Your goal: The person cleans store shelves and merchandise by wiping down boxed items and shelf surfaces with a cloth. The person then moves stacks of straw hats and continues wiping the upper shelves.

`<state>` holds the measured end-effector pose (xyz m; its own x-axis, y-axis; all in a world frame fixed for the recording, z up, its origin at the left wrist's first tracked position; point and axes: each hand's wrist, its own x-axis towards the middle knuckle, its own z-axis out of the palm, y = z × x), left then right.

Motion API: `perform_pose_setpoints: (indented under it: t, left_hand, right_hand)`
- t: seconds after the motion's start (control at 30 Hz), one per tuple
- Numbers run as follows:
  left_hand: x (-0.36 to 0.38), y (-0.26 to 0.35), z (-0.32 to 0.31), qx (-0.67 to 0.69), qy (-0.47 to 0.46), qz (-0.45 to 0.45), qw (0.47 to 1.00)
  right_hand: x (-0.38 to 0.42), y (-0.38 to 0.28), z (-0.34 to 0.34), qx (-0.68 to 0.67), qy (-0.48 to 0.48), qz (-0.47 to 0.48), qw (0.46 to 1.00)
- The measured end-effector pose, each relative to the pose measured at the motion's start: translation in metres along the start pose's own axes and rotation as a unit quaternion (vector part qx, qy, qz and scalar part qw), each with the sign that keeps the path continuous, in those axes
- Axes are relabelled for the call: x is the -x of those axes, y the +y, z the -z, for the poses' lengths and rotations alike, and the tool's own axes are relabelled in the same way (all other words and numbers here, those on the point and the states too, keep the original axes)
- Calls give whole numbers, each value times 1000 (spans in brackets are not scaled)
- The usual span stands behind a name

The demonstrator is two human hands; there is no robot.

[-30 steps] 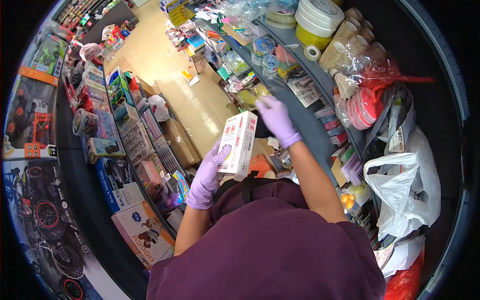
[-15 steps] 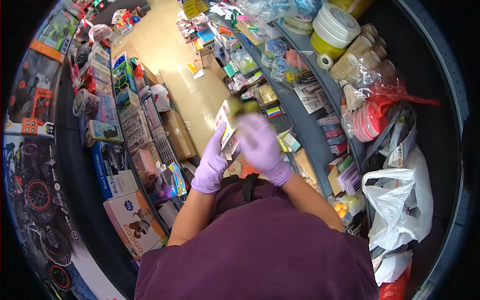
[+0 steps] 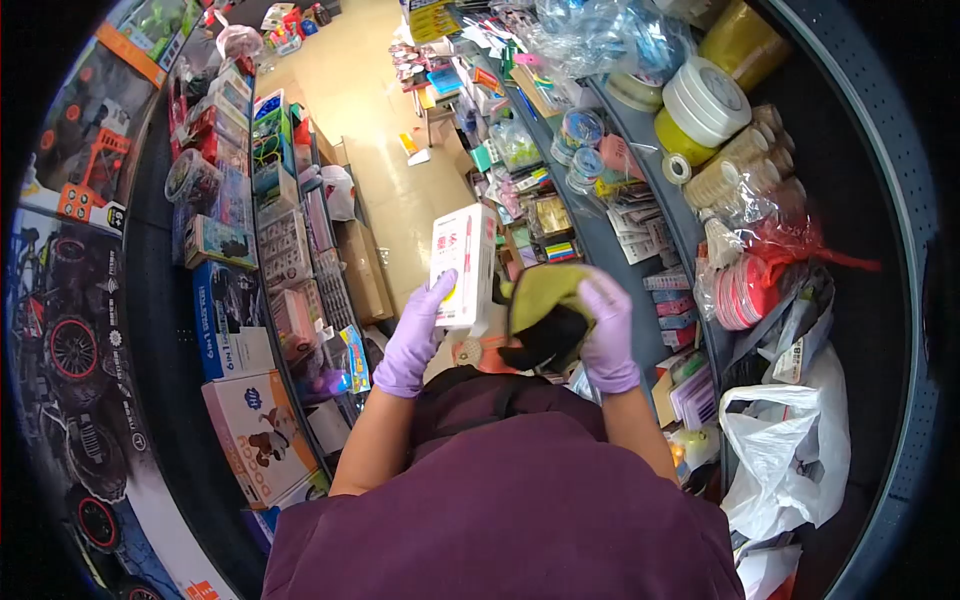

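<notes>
The floor (image 3: 345, 115) forms an aisle between two shelf units. A cardboard box (image 3: 362, 272) stands along its left edge. The right shelf unit (image 3: 628, 268) carries tan rolls (image 3: 722, 186) and, toward its near end, a white plastic bag (image 3: 835, 440). The left shelf unit (image 3: 165, 350) carries a dog-print box (image 3: 262, 440) toward its near end.

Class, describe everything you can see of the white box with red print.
The white, rectangular box with red print, apparently cardboard, is held lengthwise up the picture, leaning slightly. Its broad front and narrower right side show; large red characters and a yellow patch mark the front. The person's purple-gloved left grip holds its lower left, thumb on the front, ahead of the maroon-clothed torso. Smaller print is unreadable.
</notes>
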<state>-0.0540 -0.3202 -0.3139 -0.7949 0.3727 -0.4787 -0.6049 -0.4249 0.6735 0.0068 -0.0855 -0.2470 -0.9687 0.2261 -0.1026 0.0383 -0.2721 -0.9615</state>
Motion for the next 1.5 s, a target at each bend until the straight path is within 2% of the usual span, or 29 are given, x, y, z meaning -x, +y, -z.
perform_pose_setpoints:
  t: [0.07, 0.17, 0.23, 0.27, 0.33, 0.37, 0.43, 0.5, 0.53, 0.63, 0.67, 0.73, 0.8, 0.83, 0.87, 0.9, 0.93, 0.97, 1.03, 1.1, 1.13, 1.17, 1.23, 1.33, 1.43, 1.47, 1.5]
  left_hand:
    - [9, 2, 6, -57, -30, -5, 998]
    - [19, 2, 11, -115, -89, -10, 989]
    - [25, 1, 4, -131, -115, -26, 984]
    - [28, 4, -2, -130, -142, -25, 981]
    - [29, 5, 0, -148, -176, 23, 973]
    - [32, 8, 0, -158, -192, 46, 968]
    - [39, 9, -1, -150, -175, 60, 971]
    - [42, 4, 4, -179, -168, 74, 967]
    - [45, 2, 3, -169, -169, 76, 968]
    - [44, 2, -11, -144, -185, 73, 969]
    - [45, 2, -19, -137, -202, 58, 968]
    - [59, 11, -37, -106, -121, 65, 985]
    - [56, 10, -38, -109, -65, 58, 990]
    - [47, 5, -30, -127, -44, 49, 990]
    - [43, 2, -37, -106, -34, 33, 993]
    - [40, 2, -47, -84, -25, 19, 996]
    - [42, 8, -60, -236, -70, -33, 969]
    - [42, 11, -67, -377, -107, -96, 915]
    - [0, -13, -41, -270, -87, -60, 957]
    - [2, -30, -64, -400, -96, -246, 877]
    - [-10, -22, -80, -139, -13, -17, 990]
    - [-12, -22, -99, -85, -34, -11, 996]
    - [-2, -19, -134, -153, -22, -55, 986]
    - [20, -15, -181, -216, -87, -99, 967]
    - [34, -21, -213, -227, -193, -130, 946]
    - [51, -24, -231, -240, -165, -159, 943]
    - [58, -21, -237, -330, -192, -179, 907]
  right_hand:
    - [-12, -11, 8, -51, 58, 21, 997]
    - [-18, -29, 2, -43, 42, 81, 995]
    - [-16, -28, -7, 19, 6, 118, 993]
    - [-12, -34, -12, 107, -35, 142, 983]
    - [-19, -24, -24, 225, -195, 261, 918]
    - [-18, -21, -28, 254, -218, 214, 918]
    - [-25, -11, -30, 178, -247, 163, 938]
    - [-37, 4, -29, 200, -261, 122, 936]
    - [-45, 16, -27, 162, -250, 102, 949]
    - [-57, 46, -23, 181, -226, -38, 956]
    - [-57, 60, -19, 56, -221, -157, 961]
    - [-50, 101, -8, 87, -202, -147, 964]
    - [-41, 109, 5, 108, -180, -159, 965]
    - [-33, 105, 11, 108, -168, -180, 963]
    - [-22, 72, 14, 136, -155, -203, 957]
    - [-16, 55, 16, 165, -177, -135, 961]
    - [-11, 65, 17, 112, -191, -65, 973]
    - [-10, 73, 24, 61, -210, 7, 976]
    - [17, -1, 16, 67, -214, -109, 968]
    - [21, 20, 9, 157, -155, -33, 975]
    - [23, 8, 13, 210, -128, -80, 966]
    - [30, -10, 11, 258, -99, -129, 952]
    - [45, -34, 19, 247, -10, -70, 966]
    - [61, -34, 33, 183, 117, 52, 975]
    - [79, -52, 51, 100, 156, 31, 982]
    - [86, -54, 57, 96, 188, 43, 977]
    - [97, -61, 62, 78, 217, 52, 972]
